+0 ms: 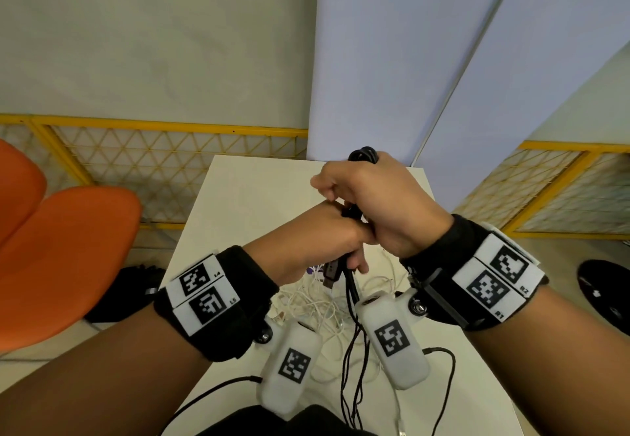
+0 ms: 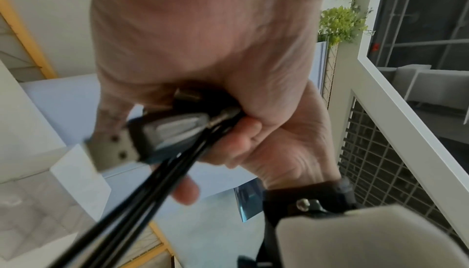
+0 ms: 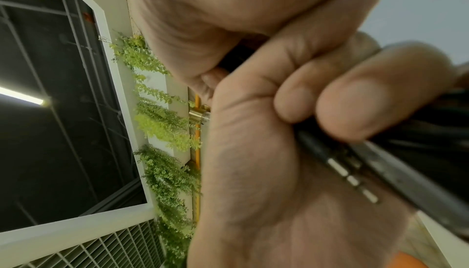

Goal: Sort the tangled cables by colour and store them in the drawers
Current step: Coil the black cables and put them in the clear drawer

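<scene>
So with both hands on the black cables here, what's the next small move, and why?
Probably lift the black cables higher to draw their hanging strands out of the white cables on the table. The right hand grips the coiled part, the left hand grips the strands beside the USB plug, and the black strands run down across the white tangle.

We hold both forearms raised in front of us, wrists banded in black. Our right hand (image 1: 378, 203) sits above our left hand (image 1: 313, 241) (knuckles touching), both fists curled round the black cables (image 1: 353, 285).
</scene>
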A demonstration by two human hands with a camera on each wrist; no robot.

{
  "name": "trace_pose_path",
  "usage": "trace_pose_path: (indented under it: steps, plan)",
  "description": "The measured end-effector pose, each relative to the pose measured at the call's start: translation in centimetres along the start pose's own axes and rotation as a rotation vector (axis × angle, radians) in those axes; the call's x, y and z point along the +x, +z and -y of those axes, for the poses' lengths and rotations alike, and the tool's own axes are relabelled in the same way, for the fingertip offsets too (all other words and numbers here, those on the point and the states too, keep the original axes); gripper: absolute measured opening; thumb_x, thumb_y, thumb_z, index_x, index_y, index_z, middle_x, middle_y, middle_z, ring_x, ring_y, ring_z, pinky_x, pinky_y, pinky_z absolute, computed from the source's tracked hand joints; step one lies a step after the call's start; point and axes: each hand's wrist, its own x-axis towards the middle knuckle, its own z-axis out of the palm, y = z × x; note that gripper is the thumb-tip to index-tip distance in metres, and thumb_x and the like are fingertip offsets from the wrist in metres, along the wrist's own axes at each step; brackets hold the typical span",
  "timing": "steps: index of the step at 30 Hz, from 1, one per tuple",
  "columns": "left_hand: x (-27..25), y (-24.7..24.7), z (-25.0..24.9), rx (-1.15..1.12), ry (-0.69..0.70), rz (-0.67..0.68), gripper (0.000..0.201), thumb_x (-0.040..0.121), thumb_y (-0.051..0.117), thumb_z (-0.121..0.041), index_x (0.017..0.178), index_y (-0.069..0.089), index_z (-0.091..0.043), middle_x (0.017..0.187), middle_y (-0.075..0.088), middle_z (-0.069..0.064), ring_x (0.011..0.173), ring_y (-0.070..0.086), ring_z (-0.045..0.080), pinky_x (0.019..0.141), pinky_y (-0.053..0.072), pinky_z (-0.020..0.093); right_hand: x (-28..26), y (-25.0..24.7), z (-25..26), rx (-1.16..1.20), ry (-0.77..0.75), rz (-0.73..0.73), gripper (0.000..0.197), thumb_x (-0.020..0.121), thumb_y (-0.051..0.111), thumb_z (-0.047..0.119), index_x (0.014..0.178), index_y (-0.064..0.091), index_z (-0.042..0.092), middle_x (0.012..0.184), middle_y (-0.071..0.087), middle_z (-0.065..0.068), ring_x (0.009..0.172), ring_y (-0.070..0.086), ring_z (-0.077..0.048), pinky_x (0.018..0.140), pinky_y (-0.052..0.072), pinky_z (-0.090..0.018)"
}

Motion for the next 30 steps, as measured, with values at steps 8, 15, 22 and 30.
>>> trace_pose_path:
  steps: [8, 15, 22, 30]
  plan:
    - [0.2, 0.0, 0.3, -0.139, 0.027, -0.019, 0.043, 0.083, 0.052, -0.009, 0.042, 0.043, -0.017, 0.040, 0.039, 0.002, 0.050, 0.046, 0.027, 0.068, 0.061, 0.035, 0.2, -0.1, 0.4, 0.163, -0.062, 0.088, 0.046, 0.086, 0.068, 0.016, 0.052, 0.037, 0.015, 0.050, 0.034, -0.005, 0.056, 0.028, -0.021, 0.052, 0.029, -0.029]
    - [0.1, 0.2, 0.9, -0.146, -0.016, 0.032, 0.028, 0.086, 0.051, -0.007, 0.058, 0.052, -0.010, 0.041, 0.046, -0.001, 0.057, 0.049, 0.027, 0.085, 0.053, 0.051, 0.3, 1.1, 0.0, 0.188, -0.082, 0.075, 0.054, 0.092, 0.059, 0.012, 0.052, 0.023, 0.017, 0.045, 0.018, 0.000, 0.060, 0.012, -0.027, 0.057, 0.016, -0.036]
    - [0.1, -0.7, 1.4, -0.247, 0.031, -0.049, 0.046, 0.092, 0.055, -0.029, 0.053, 0.038, -0.013, 0.041, 0.038, 0.003, 0.041, 0.045, 0.022, 0.096, 0.049, 0.065, 0.4, -1.1, -0.5, -0.106, -0.225, 0.008, 0.041, 0.089, 0.058, 0.055, 0.103, 0.063, 0.017, 0.101, 0.069, -0.001, 0.087, 0.062, 0.001, 0.078, 0.047, -0.015]
    - [0.5, -3.5, 2.1, -0.326, 0.086, -0.182, 0.053, 0.103, 0.048, -0.044, 0.058, 0.043, -0.015, 0.044, 0.037, 0.002, 0.043, 0.046, 0.021, 0.063, 0.047, 0.033, -1.7, -0.7, -9.3, 0.112, 0.125, 0.468, 0.062, 0.093, 0.036, 0.069, 0.112, 0.062, 0.016, 0.085, 0.068, -0.019, 0.077, 0.066, -0.032, 0.084, 0.052, -0.039]
